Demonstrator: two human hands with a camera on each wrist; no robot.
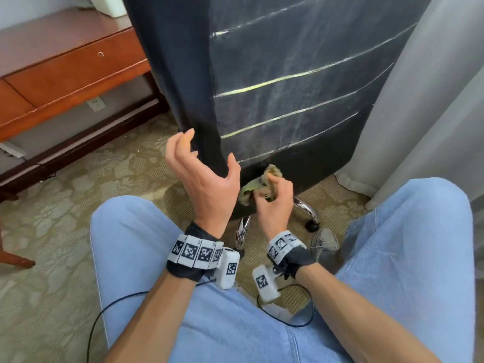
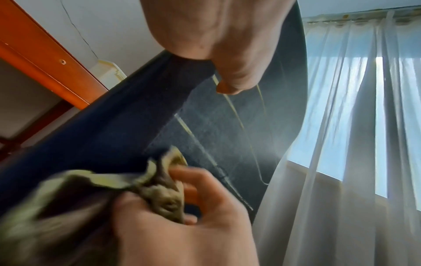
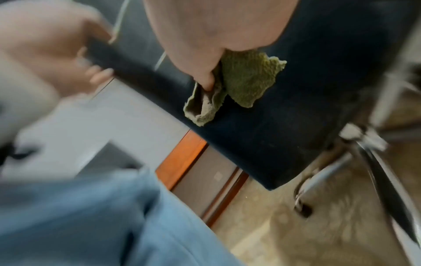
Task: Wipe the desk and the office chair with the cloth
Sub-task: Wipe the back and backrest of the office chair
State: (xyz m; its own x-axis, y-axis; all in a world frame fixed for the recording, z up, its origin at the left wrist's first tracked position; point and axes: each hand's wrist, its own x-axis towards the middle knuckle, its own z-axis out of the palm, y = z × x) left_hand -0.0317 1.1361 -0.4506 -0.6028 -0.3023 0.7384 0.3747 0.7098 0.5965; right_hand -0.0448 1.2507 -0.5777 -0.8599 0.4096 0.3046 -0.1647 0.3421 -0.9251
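Note:
The black office chair (image 1: 288, 74) shows its tall back to me, crossed by pale stitched lines. My left hand (image 1: 209, 150) curls round the back's left side edge, thumb on the rear face and fingers round the front; the left wrist view shows the thumb (image 2: 227, 86) lying on the black surface. My right hand (image 1: 272, 195) grips a bunched green cloth (image 1: 251, 188) against the bottom of the chair back. In the right wrist view the cloth (image 3: 248, 79) lies pinched against the dark panel (image 3: 296, 108). The wooden desk (image 1: 65, 69) stands at the far left.
A pale curtain (image 1: 432, 113) hangs close on the chair's right. The chrome chair legs (image 1: 306, 208) and a caster sit on patterned carpet under the chair back. My knees in blue jeans frame both arms. A wall socket (image 1: 97, 104) shows under the desk.

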